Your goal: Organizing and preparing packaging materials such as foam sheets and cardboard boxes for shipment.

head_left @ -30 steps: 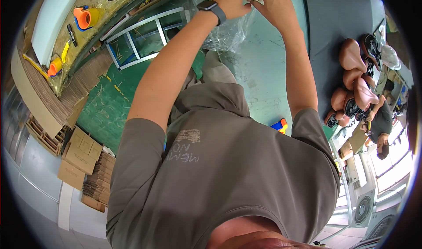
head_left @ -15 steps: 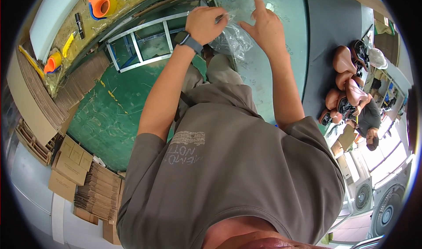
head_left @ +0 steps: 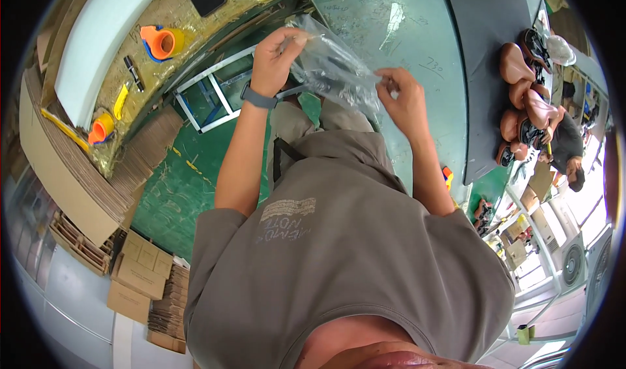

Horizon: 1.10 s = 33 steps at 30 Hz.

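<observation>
Clear plastic bag (head_left: 332, 75) hangs stretched in the upper middle of the frame, my left hand (head_left: 277, 49) and right hand (head_left: 403, 98) each pinched on an edge, and I judge I'm spreading its mouth, which calls for a steady outward pull.

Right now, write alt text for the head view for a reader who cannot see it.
A person's left hand and right hand each pinch an edge of a clear plastic bag, stretched between them above a green worktable. Orange tape dispensers lie on a bench to the left; brown padded seats sit at right.
</observation>
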Motion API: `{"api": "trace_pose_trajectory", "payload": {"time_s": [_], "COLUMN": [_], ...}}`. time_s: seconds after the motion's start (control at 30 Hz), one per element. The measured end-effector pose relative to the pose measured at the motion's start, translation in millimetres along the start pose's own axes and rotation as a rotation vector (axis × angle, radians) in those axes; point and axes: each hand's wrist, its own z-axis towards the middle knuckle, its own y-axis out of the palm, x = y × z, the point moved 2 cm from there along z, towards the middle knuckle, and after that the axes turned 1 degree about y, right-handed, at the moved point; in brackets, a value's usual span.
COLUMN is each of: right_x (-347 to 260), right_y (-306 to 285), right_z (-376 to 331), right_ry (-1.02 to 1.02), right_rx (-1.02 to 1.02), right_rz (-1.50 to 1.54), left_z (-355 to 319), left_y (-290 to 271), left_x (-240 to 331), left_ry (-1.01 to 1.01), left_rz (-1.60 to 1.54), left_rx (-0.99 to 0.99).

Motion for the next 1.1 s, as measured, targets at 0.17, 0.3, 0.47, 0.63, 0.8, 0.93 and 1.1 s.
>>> {"api": "trace_pose_trajectory", "payload": {"time_s": [0.17,0.3,0.47,0.63,0.8,0.93,1.1], "right_x": [-12,49,93,123,141,148,161], "right_y": [10,60,103,127,145,152,162], "right_z": [-33,-31,-21,11,39,56,68], "right_ry": [0.045,0.116,0.110,0.133,0.122,0.153,0.196], "right_rx": [0.136,0.129,0.147,0.224,0.274,0.275,0.300], "right_rz": [0.049,0.037,0.004,0.005,-0.066,-0.084,-0.054], "left_z": [-11,-9,5,38,79,105,134], "left_y": [-8,-16,-25,-26,-30,-28,-28], "left_x": [5,-24,-60,-101,-139,-156,-175], "left_ry": [0.037,0.025,0.055,-0.271,-0.228,-0.207,-0.144], "left_rz": [-0.076,0.131,0.514,0.245,0.168,0.156,0.255], "left_rx": [-0.112,-0.151,-0.173,-0.228,-0.256,-0.273,-0.261]}}
